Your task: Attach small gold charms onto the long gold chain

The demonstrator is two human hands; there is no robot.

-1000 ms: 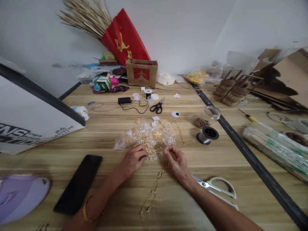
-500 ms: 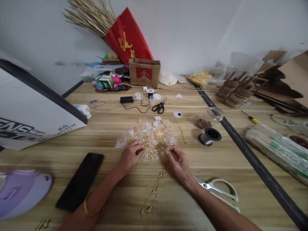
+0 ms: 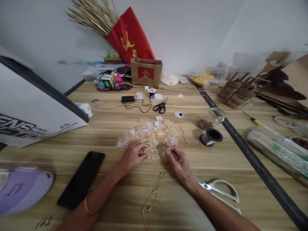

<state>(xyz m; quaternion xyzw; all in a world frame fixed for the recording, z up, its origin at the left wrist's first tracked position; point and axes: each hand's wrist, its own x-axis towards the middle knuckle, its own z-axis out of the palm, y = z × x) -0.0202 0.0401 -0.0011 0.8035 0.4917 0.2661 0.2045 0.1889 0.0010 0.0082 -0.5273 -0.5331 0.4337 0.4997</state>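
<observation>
My left hand (image 3: 133, 156) reaches into the near left side of a pile of small gold, silver and clear beads (image 3: 153, 153), with thumb and forefinger apart around a few of them. To the right of the pile, my right hand (image 3: 178, 160) is closed in a pinch, thumb against forefinger. A beaded gold chain (image 3: 155, 191) runs from below its fingers toward me along the table; the exact grip is hidden. Clear plastic bags (image 3: 124, 140) with more findings lie under and behind the pile. White-handled scissors (image 3: 222, 192) lie beside my right forearm.
A black phone (image 3: 81, 179) and a purple iron-like object (image 3: 25, 189) lie left. On the right are a wire spool (image 3: 210, 138), a jar of beads (image 3: 205, 123) and wrapped sticks (image 3: 279, 152). Black scissors (image 3: 160, 106) and a cardboard box (image 3: 146, 72) stand farther back.
The thumb and forefinger of my left hand have parted over the beads; before, their tips were close together. My right hand keeps its pinch. The whole view has shifted slightly.
</observation>
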